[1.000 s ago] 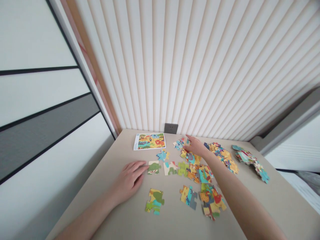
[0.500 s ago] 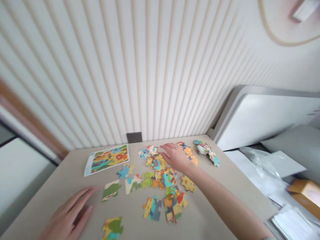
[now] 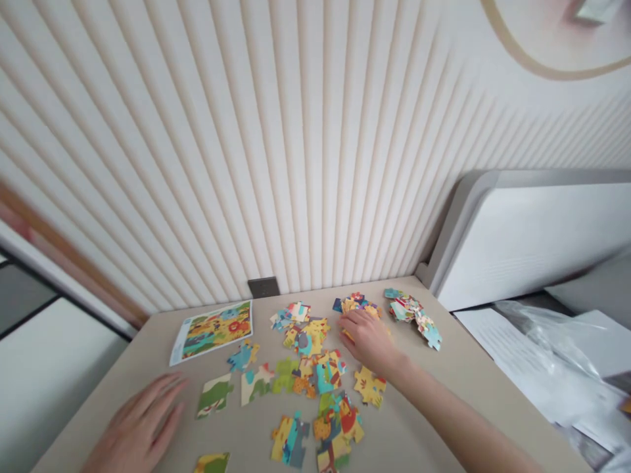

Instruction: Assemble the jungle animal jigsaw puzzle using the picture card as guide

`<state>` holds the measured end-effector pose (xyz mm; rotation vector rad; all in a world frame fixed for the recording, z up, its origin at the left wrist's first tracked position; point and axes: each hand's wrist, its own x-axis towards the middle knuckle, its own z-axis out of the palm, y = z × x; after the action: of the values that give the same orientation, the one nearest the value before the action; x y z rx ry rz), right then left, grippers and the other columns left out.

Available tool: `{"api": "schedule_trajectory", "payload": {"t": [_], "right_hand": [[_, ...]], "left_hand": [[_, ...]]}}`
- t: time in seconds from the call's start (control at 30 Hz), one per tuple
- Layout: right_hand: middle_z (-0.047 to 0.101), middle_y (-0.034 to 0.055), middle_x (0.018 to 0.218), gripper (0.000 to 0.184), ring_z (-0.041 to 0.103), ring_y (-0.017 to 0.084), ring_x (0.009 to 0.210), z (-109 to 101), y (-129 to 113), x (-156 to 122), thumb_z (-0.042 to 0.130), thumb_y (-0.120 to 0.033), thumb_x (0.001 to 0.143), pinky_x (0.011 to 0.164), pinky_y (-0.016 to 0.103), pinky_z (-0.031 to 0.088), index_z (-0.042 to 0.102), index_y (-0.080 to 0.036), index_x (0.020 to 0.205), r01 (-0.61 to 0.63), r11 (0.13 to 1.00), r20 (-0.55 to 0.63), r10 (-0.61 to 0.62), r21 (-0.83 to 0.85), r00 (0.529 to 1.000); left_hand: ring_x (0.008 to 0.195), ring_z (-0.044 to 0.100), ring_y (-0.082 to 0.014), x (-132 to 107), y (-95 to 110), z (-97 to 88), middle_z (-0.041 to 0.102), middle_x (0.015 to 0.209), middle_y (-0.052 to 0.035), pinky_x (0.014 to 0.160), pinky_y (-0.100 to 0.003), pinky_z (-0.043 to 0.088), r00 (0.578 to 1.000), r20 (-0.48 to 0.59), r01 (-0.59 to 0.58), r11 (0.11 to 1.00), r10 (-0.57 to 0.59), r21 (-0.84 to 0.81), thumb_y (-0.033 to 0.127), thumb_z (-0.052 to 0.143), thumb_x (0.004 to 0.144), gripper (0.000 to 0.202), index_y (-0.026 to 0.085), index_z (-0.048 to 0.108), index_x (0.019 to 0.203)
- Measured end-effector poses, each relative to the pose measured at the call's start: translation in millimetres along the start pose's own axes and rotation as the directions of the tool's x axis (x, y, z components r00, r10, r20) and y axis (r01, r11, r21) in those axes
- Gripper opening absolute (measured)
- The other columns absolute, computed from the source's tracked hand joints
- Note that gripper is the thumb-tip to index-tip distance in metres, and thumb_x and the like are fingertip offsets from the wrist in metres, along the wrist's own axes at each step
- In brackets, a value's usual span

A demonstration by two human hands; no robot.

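Matte beige table (image 3: 409, 420); flat, knobbed card-like puzzle pcs (image 3: 259, 386) spread mid-table to back edge. L hand (image 3: 142, 424) nr left edge, fingers loosely spread. R hand (image 3: 367, 338) curled over pile (image 3: 353, 303) nr back edge; fingertips hidden, can't tell if gripping. Green-yellow pc (image 3: 213, 463) cut off at bottom.

Over there the left hand (image 3: 140, 424) is palm down, thumb (image 3: 170, 428) apart — the right forearm (image 3: 451, 414) reaching farther forward, right hand (image 3: 365, 334) curled downward.
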<state>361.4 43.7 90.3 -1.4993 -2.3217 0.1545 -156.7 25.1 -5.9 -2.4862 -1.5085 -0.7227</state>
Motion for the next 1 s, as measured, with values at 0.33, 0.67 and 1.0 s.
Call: {"api": "schedule_trajectory", "payload": {"t": [0.33, 0.67, 1.0], "right_hand": [[0.066, 0.0155, 0.139, 0.073, 0.063, 0.029, 0.128, 73.3, -24.8, 117.5, 0.079, -0.039, 0.082, 0.104, 0.037, 0.047, 0.055, -0.019, 0.148, -0.102, 0.992, 0.148, 0.089, 0.079, 0.985], [0.067, 0.0154, 0.139, 0.065, 0.065, 0.027, 0.124, 77.2, -22.5, 111.8, 0.062, -0.034, 0.093, 0.103, 0.032, 0.046, 0.049, -0.016, 0.153, -0.149, 0.989, 0.155, 0.144, 0.02, 0.977], [0.072, 0.0221, 0.125, 0.053, 0.068, 0.033, 0.117, 65.4, -3.4, 113.9, 0.052, -0.04, 0.102, 0.098, 0.042, 0.047, 0.051, -0.013, 0.148, -0.269, 0.95, 0.095, 0.286, -0.16, 0.953]], "left_hand": [[0.122, 0.066, -0.0271, 162.6, 108.6, 14.9, 0.07, 0.13, -0.0107, 0.111, -0.045, 0.05, 0.973, 0.196, -0.09, 0.98, 0.125, -0.179, 0.025, 0.051, 0.1, 0.036, 0.022, 0.066, 0.132], [0.126, 0.062, -0.031, 221.0, 114.3, 91.9, 0.069, 0.129, -0.0123, 0.111, -0.041, 0.048, 0.945, 0.31, -0.013, 0.962, 0.101, -0.273, 0.042, 0.075, 0.085, 0.054, 0.02, 0.065, 0.133], [0.128, 0.058, -0.0323, 219.9, 108.5, 97.8, 0.063, 0.131, -0.0128, 0.111, -0.043, 0.045, 0.933, 0.352, 0.031, 0.956, 0.078, -0.293, 0.045, 0.078, 0.083, 0.06, 0.02, 0.062, 0.135]]}}
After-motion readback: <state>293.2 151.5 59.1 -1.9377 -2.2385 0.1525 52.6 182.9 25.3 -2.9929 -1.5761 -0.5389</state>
